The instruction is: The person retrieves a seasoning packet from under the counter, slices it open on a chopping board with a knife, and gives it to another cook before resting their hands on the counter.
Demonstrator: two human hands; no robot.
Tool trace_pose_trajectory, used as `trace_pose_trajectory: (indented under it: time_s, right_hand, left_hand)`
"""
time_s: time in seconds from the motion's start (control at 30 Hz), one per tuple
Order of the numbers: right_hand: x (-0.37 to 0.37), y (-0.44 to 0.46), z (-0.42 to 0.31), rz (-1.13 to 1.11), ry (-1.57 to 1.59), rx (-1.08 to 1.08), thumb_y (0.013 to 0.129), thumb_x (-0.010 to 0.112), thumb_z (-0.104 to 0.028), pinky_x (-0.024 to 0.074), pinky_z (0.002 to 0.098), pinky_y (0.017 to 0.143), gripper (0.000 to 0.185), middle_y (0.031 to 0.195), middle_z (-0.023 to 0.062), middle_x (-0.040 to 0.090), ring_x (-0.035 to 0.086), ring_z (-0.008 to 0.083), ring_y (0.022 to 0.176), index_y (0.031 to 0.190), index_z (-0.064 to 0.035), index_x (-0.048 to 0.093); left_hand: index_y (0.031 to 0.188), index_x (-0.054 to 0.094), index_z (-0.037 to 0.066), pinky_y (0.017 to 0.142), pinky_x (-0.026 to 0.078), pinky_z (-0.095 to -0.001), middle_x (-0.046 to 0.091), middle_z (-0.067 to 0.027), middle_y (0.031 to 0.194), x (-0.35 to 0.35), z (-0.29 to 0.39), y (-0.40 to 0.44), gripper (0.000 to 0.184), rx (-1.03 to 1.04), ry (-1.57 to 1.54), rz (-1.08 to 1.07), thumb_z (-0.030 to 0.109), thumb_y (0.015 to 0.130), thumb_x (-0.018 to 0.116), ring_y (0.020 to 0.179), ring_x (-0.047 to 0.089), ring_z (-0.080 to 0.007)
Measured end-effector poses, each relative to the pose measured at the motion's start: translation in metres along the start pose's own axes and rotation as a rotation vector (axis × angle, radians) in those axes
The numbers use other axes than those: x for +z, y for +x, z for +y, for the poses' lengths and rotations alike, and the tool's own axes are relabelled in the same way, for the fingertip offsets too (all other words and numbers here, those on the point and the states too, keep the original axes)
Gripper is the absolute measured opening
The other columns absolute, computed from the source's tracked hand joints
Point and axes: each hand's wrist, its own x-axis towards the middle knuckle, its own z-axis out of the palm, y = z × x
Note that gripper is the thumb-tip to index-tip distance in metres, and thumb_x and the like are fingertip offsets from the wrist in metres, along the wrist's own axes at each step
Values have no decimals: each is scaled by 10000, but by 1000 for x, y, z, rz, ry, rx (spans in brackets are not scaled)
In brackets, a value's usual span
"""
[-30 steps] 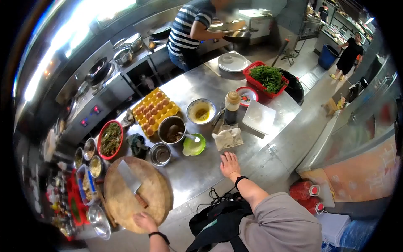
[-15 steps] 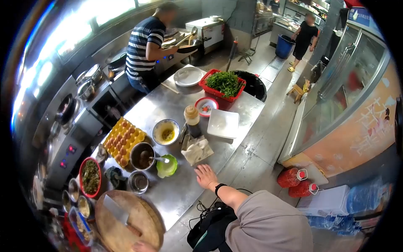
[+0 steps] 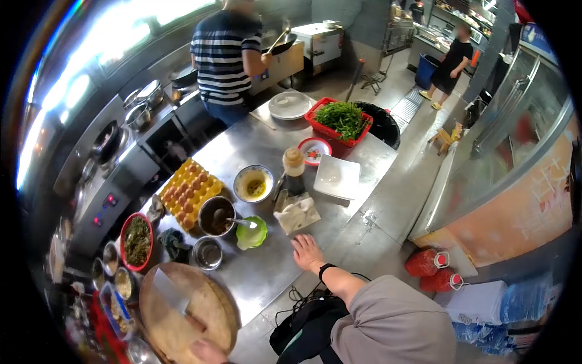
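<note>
My right hand (image 3: 307, 252) lies flat on the steel table (image 3: 267, 279) near its edge, fingers out and holding nothing. Just beyond its fingertips is a pale folded cloth (image 3: 296, 213). My left hand (image 3: 208, 350) is blurred at the bottom edge, at the round wooden chopping board (image 3: 163, 327), and its fingers do not show clearly. A cleaver (image 3: 171, 291) lies on the board, its wooden handle close to that hand. Between the hands and the far side stand a green bowl (image 3: 253, 235), a metal pot with a ladle (image 3: 209, 212) and a small metal bowl (image 3: 208, 253).
An egg tray (image 3: 188, 193), a patterned bowl (image 3: 253, 184), a sauce bottle (image 3: 294, 170), a white square dish (image 3: 337, 177) and a red basket of greens (image 3: 339, 121) stand farther back. A co-worker (image 3: 224, 60) stands at the stove; another person (image 3: 453, 60) is in the aisle.
The view has shifted, so the table's things sit slightly right and lower. The co-worker at the stove has turned more away. My left hand shows a little more; my right hand stays on the table.
</note>
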Motion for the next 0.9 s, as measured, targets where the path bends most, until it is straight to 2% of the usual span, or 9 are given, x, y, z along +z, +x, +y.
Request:
trace_pose_trajectory:
  time_s: [0.07, 0.1, 0.17, 0.2, 0.27, 0.37, 0.57, 0.67, 0.9]
  right_hand:
    - [1, 1, 2, 12, 1, 1, 910, 601, -259, 312, 497, 1208, 455, 1418, 156, 550, 463, 337, 1372, 1333, -92, 604]
    - [0, 2, 2, 23, -1, -4, 909, 601, -257, 312, 498, 1208, 454, 1415, 153, 552, 465, 336, 1368, 1332, -91, 607]
    - [-2, 3, 0, 32, -2, -12, 908, 602, -254, 312, 498, 1209, 453, 1412, 151, 554, 468, 334, 1364, 1330, -91, 610]
    - [-3, 3, -1, 32, -3, -8, 906, 602, -252, 312, 498, 1209, 452, 1407, 149, 557, 470, 334, 1361, 1328, -91, 612]
    - [-1, 2, -1, 30, -4, -6, 904, 603, -249, 312, 498, 1209, 451, 1403, 148, 559, 473, 334, 1357, 1326, -91, 615]
    - [1, 1, 1, 48, -2, -5, 899, 605, -242, 315, 501, 1206, 446, 1391, 145, 564, 476, 336, 1351, 1318, -89, 618]
    - [-1, 2, -1, 63, -10, -8, 893, 607, -229, 322, 500, 1202, 436, 1387, 146, 565, 482, 336, 1342, 1305, -89, 626]
    - [-1, 3, -1, 81, -2, -16, 896, 603, -227, 323, 499, 1201, 432, 1387, 147, 565, 482, 334, 1341, 1305, -89, 626]
    - [-4, 3, -3, 84, 9, -25, 898, 605, -220, 316, 496, 1202, 421, 1369, 147, 567, 476, 337, 1340, 1293, -74, 625]
  left_hand:
    - [1277, 561, -112, 1082, 439, -533, 592, -300, 1320, 27, -2, 0, 508, -61, -12, 313, 340, 1048, 518, 1243, 552, -460]
    - [1277, 561, -112, 1082, 439, -533, 592, -300, 1320, 42, -7, 4, 508, -69, -13, 313, 340, 1048, 518, 1243, 552, -460]
    - [1249, 566, -94, 1069, 440, -533, 593, -296, 1315, 67, -21, 11, 465, 56, 66, 520, 323, 1053, 503, 1239, 546, -455]
    - [1249, 566, -94, 1069, 440, -533, 593, -296, 1315, 65, -22, 10, 465, 53, 67, 519, 323, 1053, 503, 1239, 546, -455]
    - [1249, 568, -78, 1065, 443, -532, 585, -292, 1346, 61, -24, 9, 443, 0, -10, 349, 315, 1056, 498, 1253, 538, -453]
    - [1295, 563, -61, 1063, 446, -528, 583, -278, 1364, 66, -28, 12, 453, -30, -24, 320, 317, 1052, 507, 1257, 540, -446]
    - [1312, 559, -44, 1049, 474, -506, 587, -253, 1380, 73, -27, 13, 467, -29, 63, 431, 350, 1066, 510, 1266, 558, -416]
    - [1324, 560, -36, 1039, 488, -499, 591, -244, 1382, 52, -18, 5, 463, 1, 129, 351, 349, 1071, 512, 1267, 566, -408]
    - [1327, 563, -63, 1048, 479, -505, 598, -252, 1366, 40, -15, 5, 488, -44, 47, 348, 338, 1050, 540, 1256, 564, -428]
